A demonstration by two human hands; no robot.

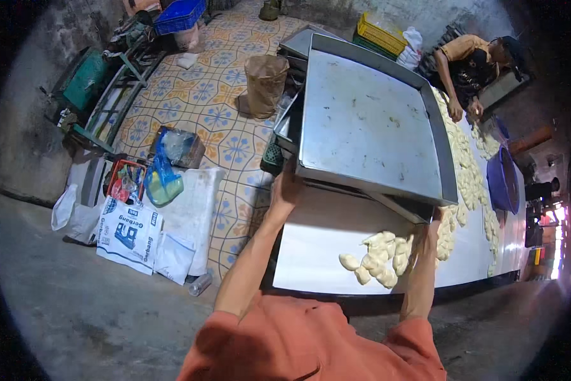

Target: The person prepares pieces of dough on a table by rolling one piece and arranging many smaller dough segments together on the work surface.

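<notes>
I hold a large rectangular metal tray (368, 120) up over a white table (317, 247). My left hand (286, 187) grips the tray's near left corner from below. My right hand (432, 223) grips its near right corner, mostly hidden under the rim. The tray is empty, with a few specks on its bottom. Under it, near my right hand, lies a heap of pale dough pieces (377, 257) on the table. More dough pieces (466, 171) run along the table's far side.
Another person (469, 63) in an orange shirt works at the table's far end beside a blue tub (502, 179). More metal trays (288, 124) are stacked at the left. A brown paper sack (265, 82), white bags (130, 232) and crates stand on the tiled floor.
</notes>
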